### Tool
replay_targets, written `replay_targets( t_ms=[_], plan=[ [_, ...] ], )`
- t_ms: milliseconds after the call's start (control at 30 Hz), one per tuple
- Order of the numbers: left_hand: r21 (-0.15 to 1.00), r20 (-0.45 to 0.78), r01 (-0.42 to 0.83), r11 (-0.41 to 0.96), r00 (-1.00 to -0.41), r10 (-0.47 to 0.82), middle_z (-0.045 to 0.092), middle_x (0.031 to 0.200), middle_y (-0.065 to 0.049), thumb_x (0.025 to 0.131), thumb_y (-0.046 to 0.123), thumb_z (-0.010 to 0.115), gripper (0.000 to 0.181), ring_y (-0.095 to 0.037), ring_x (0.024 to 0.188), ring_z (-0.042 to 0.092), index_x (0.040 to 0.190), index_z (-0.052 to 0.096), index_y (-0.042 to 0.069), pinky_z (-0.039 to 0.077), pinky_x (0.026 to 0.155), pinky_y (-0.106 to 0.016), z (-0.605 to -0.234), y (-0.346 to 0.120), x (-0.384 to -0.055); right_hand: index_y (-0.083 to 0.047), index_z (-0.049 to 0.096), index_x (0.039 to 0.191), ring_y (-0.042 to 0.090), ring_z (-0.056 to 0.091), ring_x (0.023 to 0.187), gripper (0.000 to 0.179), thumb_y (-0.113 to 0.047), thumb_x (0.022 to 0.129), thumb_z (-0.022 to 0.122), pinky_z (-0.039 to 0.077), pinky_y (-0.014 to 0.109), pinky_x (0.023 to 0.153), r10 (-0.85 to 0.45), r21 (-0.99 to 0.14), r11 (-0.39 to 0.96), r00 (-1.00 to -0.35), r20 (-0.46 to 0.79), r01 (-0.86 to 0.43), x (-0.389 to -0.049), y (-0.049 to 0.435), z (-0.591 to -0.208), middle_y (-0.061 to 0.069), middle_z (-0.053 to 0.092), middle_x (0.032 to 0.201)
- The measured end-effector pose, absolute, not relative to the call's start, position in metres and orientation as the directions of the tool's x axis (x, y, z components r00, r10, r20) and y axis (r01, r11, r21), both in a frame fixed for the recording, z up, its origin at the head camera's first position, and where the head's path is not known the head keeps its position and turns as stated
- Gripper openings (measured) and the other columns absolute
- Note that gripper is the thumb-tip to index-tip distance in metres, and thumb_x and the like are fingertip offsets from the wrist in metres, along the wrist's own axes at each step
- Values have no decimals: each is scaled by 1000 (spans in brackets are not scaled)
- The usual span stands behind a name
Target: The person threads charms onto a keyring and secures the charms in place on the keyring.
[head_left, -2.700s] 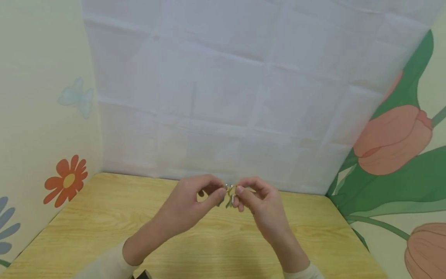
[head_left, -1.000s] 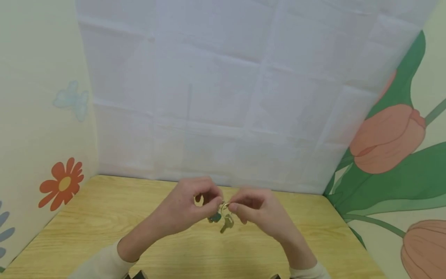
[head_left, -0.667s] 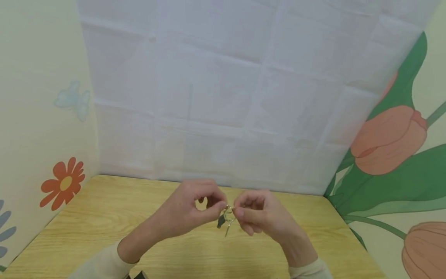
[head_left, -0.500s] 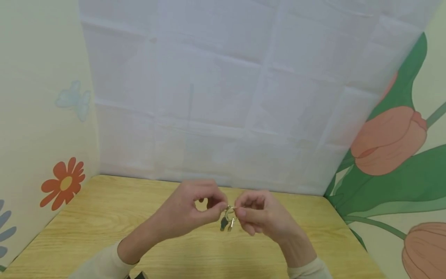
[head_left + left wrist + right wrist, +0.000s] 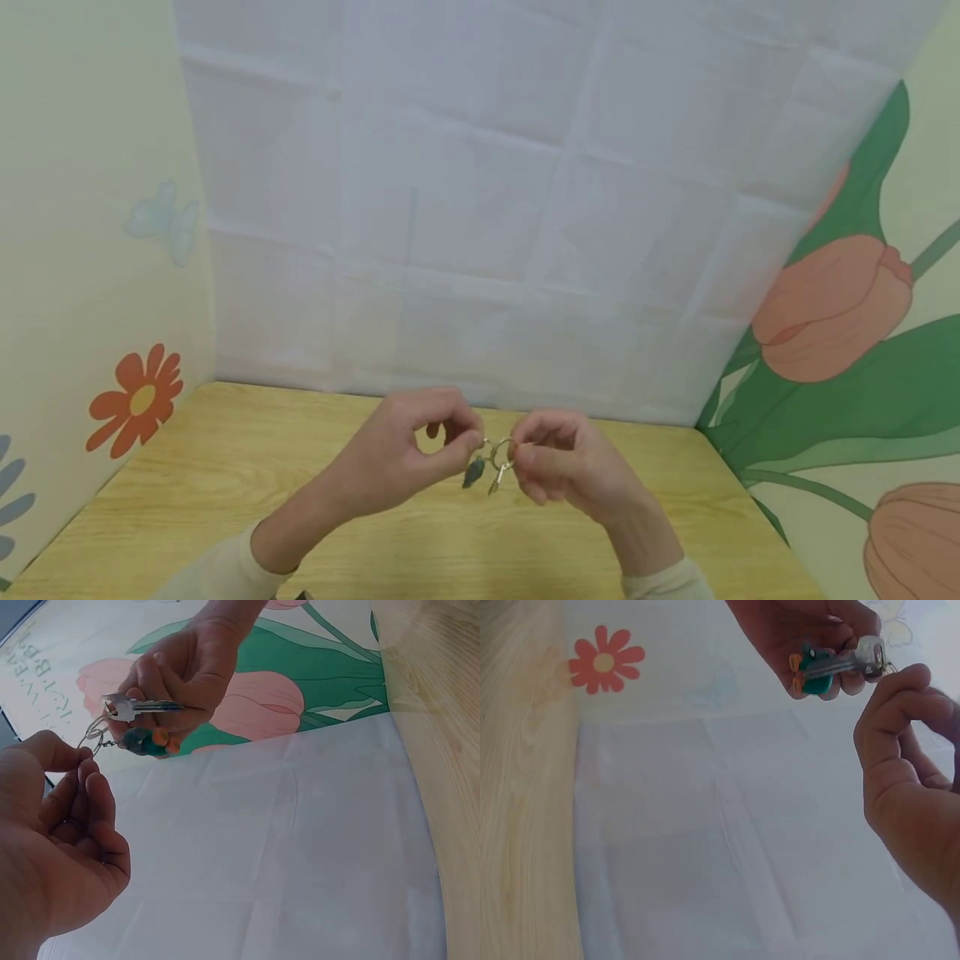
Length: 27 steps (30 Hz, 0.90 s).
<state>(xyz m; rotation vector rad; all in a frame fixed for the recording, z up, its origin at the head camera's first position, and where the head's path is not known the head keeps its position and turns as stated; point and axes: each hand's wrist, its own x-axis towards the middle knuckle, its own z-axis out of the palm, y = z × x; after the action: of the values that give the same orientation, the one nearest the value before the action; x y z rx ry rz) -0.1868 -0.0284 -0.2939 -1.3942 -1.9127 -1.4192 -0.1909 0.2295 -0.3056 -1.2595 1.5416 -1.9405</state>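
My left hand (image 5: 408, 450) and right hand (image 5: 581, 467) face each other above the table, thumb and fingertips of each pinching a metal key ring (image 5: 503, 453) from opposite sides. A silver key (image 5: 133, 707) and a dark green charm (image 5: 144, 741) with orange ends hang from the ring between the hands. In the head view, the charm (image 5: 473, 472) hangs nearer my left fingertips, with the key (image 5: 498, 478) just right of it. The right wrist view shows the key (image 5: 847, 664) crossing in front of the charm; the fingertips hide most of the ring there.
A wood-grain table (image 5: 465, 550) lies below the hands. Behind it hangs a creased white cloth (image 5: 450, 208). Painted walls stand at both sides, with a red flower (image 5: 141, 400) on the left and a pink tulip (image 5: 832, 308) on the right.
Since the oldest frame the right hand has come lower, and the key and charm hang in fuller view. Over the last half second the hands drew slightly apart and the ring opened to view.
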Motion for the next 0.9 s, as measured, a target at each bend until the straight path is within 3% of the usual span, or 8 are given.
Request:
replay_targets(
  t_ms=[133,300,400,600,700,900],
  plan=[
    [570,708,822,-15,-482,516,64,88,10,101,8,63,17,-12,76,59,97,69,23,45,67,-32,-296,-27,-186,6,62,103,16,44,54,21,-3,108,43,27,32,40,-752,-899,-304,-500,429,-315,-188,227,-307,11,54,73],
    [601,675,799,-23,-492,551,63,90,9,102,10,62,15,-14,78,59,97,68,23,45,69,-32,-298,-24,-186,13,55,94,16,37,51,26,-4,110,42,32,27,43,-751,-883,-314,-478,455,-349,-187,221,-308,3,58,83],
    [596,681,802,-32,-484,550,64,90,8,102,9,62,15,-14,77,58,97,67,23,45,69,-32,-299,-23,-187,12,57,94,15,30,49,24,-2,108,43,27,26,42,-729,-879,-329,-499,468,-344,-187,220,-309,-1,56,84],
    [595,679,803,-29,-483,553,65,89,8,100,10,63,13,-14,77,59,96,69,20,45,68,-31,-298,-23,-187,1,66,91,13,22,46,25,-3,106,46,17,27,38,-647,-892,-319,-614,453,-322,-186,219,-307,-5,55,77],
    [606,669,795,-27,-492,557,64,89,8,101,11,63,12,-14,76,59,96,69,20,45,68,-31,-298,-23,-187,-5,70,93,13,22,45,27,-2,106,47,17,28,37,-621,-897,-321,-647,442,-305,-185,218,-306,-6,57,73],
    [597,674,802,-11,-495,548,64,86,9,101,13,63,14,-12,74,59,97,70,24,45,68,-32,-297,-24,-187,-5,71,95,9,30,47,26,-3,107,48,19,27,37,-594,-894,-342,-671,444,-289,-185,216,-306,-6,55,70]
  ],
)
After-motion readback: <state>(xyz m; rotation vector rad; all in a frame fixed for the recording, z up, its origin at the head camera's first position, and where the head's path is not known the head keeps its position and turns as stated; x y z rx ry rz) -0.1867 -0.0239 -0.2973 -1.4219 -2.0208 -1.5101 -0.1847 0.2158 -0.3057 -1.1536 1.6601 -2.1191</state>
